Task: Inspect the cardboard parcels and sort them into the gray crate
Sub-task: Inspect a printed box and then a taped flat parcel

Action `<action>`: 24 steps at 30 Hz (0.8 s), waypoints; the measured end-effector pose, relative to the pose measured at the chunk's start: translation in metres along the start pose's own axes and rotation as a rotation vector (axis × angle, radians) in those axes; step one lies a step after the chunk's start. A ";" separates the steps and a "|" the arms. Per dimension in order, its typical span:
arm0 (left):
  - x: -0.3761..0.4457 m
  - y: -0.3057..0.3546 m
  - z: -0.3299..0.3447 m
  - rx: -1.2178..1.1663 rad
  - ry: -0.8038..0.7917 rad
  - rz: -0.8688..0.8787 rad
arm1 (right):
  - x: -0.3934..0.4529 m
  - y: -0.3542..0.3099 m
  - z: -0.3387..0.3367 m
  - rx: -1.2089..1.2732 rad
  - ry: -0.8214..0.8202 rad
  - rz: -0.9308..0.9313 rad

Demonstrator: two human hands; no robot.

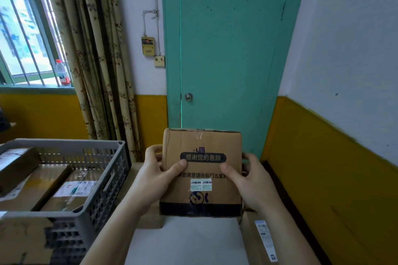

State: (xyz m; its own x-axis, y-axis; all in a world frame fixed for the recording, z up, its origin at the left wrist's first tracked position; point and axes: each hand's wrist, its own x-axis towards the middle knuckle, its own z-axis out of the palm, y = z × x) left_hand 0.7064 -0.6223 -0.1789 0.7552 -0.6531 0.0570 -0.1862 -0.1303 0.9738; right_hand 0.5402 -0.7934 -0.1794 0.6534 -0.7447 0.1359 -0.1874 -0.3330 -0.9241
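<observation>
Both hands hold a cardboard parcel [201, 172] up in front of the green door [226, 49]. The left hand [158, 176] and right hand [247, 180] grip its sides, thumbs pressing on its printed face. Left of the parcel stands the gray crate [103, 180], with other parcels [64, 187] lying inside.

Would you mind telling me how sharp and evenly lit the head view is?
Head view: the held parcel is sharp and its print legible; the gray crate blurs toward the lower left corner; the window is overexposed; wide-angle distortion bends the door frame.
</observation>
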 end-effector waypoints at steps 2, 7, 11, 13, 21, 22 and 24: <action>0.000 -0.001 -0.003 0.034 -0.072 0.037 | -0.001 -0.003 -0.003 0.006 -0.013 -0.029; -0.003 0.001 -0.005 0.043 -0.072 0.094 | -0.002 -0.007 -0.008 -0.092 -0.016 -0.094; -0.006 0.001 -0.003 0.018 -0.095 0.057 | -0.006 -0.007 -0.005 0.038 -0.034 0.044; -0.005 0.006 0.001 -0.040 -0.018 0.006 | -0.006 -0.011 -0.002 0.027 0.010 0.107; 0.004 -0.003 0.002 -0.104 -0.003 -0.020 | 0.007 0.004 -0.002 0.101 0.017 0.112; 0.004 -0.004 0.002 -0.104 -0.015 -0.018 | 0.008 0.004 -0.002 0.116 -0.003 0.103; 0.004 -0.003 0.002 -0.034 -0.005 0.008 | 0.008 0.002 -0.001 0.101 -0.044 0.065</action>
State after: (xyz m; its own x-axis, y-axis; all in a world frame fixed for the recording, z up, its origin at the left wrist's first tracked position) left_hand 0.7090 -0.6264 -0.1816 0.7507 -0.6575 0.0641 -0.1711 -0.0998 0.9802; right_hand 0.5446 -0.8007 -0.1799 0.6742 -0.7360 0.0612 -0.1571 -0.2239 -0.9619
